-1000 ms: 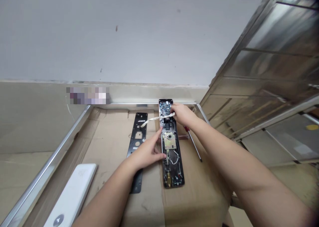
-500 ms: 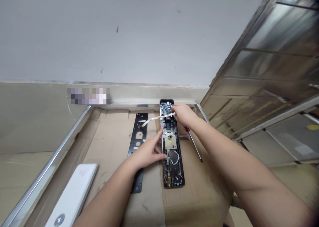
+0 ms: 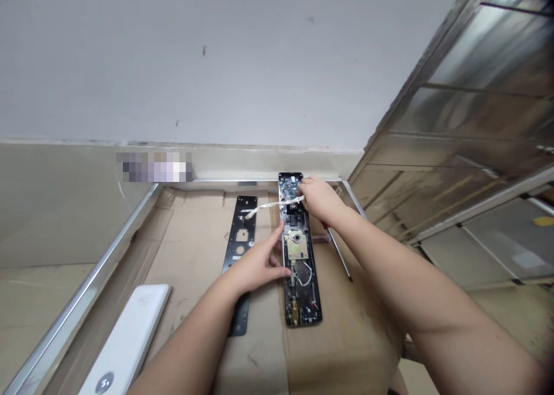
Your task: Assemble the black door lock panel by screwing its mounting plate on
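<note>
A long black lock body (image 3: pixel 300 279) lies open on cardboard, showing a circuit board at its far end and a brass-coloured mechanism in the middle. My left hand (image 3: pixel 255 263) rests against its left edge, thumb and forefinger spread along the side. My right hand (image 3: pixel 318 200) sits over the far end, fingers pinched on a white flat cable (image 3: pixel 270 205) that runs left from the board. A black metal plate (image 3: pixel 239 250) with cut-outs lies just left of the lock body, partly under my left wrist.
A red-handled screwdriver (image 3: pixel 338 250) lies right of the lock body under my right forearm. A white cover panel (image 3: pixel 130 340) sits at the near left. A metal frame (image 3: pixel 90 294) borders the cardboard; a steel shelf unit (image 3: pixel 467 129) stands at the right.
</note>
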### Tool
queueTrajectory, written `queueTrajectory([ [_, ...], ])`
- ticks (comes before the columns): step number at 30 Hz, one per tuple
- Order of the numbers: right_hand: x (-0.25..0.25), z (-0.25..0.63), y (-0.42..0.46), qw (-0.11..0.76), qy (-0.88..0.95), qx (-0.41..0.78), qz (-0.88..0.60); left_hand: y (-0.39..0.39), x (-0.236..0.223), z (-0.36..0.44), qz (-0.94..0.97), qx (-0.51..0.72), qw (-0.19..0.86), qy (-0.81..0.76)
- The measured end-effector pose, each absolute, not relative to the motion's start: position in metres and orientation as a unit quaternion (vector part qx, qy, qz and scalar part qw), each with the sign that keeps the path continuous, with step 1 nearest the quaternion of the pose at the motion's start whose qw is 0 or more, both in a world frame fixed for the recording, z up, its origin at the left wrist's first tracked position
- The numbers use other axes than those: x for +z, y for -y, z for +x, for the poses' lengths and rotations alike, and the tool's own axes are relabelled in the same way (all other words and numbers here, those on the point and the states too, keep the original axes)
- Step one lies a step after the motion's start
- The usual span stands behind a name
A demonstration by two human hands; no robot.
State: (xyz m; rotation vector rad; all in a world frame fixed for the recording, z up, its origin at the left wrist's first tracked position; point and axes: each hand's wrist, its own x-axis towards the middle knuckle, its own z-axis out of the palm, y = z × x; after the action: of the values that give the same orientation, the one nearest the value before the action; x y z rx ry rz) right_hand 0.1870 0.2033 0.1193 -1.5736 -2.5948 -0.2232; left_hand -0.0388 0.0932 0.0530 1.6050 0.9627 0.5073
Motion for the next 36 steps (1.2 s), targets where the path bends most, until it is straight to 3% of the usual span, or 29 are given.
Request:
queueTrajectory([
  [12, 0.138, 0.189, -0.190, 0.147, 0.823, -0.031, -0.549, -0.097, 0.044, -0.043, 0.700, 0.219, 0.543, -0.409],
  [19, 0.119, 0.179, -0.170, 0.225, 0.895, -0.041, -0.382, -0.110, 0.053, -0.053, 0.524, 0.473, 0.597, -0.380],
  [26, 0.120, 0.166, -0.160, 0.188, 0.955, -0.076, -0.215, -0.129, 0.055, -0.069, 0.368, 0.619, 0.594, -0.358],
  [32, 0.109, 0.145, -0.142, 0.125, 0.983, 0.009, -0.137, -0.133, 0.043, -0.083, 0.522, 0.472, 0.413, -0.578],
  [36, 0.107, 0.143, -0.139, 0.102, 0.984, 0.076, -0.126, -0.135, 0.040, -0.093, 0.642, 0.342, 0.292, -0.621],
])
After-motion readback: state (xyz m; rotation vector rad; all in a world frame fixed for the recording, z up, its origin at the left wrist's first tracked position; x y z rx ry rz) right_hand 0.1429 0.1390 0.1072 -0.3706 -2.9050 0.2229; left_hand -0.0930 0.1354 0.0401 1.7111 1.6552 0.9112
